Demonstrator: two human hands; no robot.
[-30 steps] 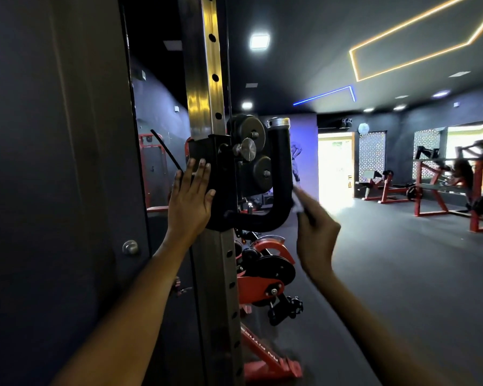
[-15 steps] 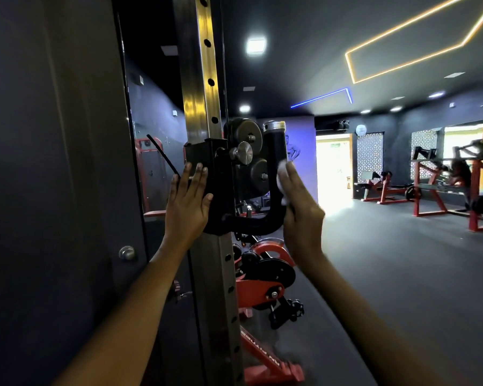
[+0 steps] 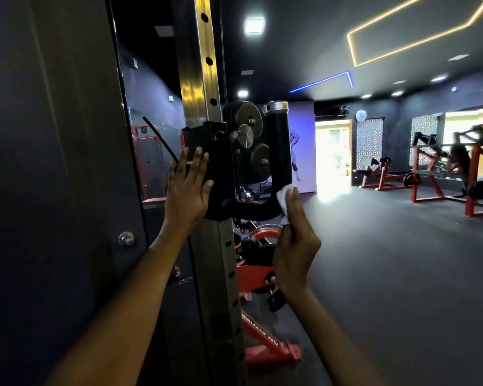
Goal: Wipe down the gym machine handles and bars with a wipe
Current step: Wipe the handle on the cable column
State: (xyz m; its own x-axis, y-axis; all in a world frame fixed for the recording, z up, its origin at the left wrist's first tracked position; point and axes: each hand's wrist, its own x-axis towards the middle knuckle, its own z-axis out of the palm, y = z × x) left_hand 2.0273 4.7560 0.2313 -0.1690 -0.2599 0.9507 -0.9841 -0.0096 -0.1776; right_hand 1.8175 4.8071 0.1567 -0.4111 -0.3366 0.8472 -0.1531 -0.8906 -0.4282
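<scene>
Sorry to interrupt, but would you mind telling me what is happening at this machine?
A person is cleaning a gym machine. The right hand presses a white wipe against the lower bend of the black curved handle. The left hand rests flat, fingers straight, on the black carriage bracket that sits on the perforated steel upright.

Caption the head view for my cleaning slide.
Right hand presses a white wipe against the black handle's lower bend; left hand rests on the carriage.

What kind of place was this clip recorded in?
Almost surely a commercial gym: a perforated steel upright carrying a black handle carriage, red plate-loaded machines across a dark floor, and a red bench frame nearby.
</scene>
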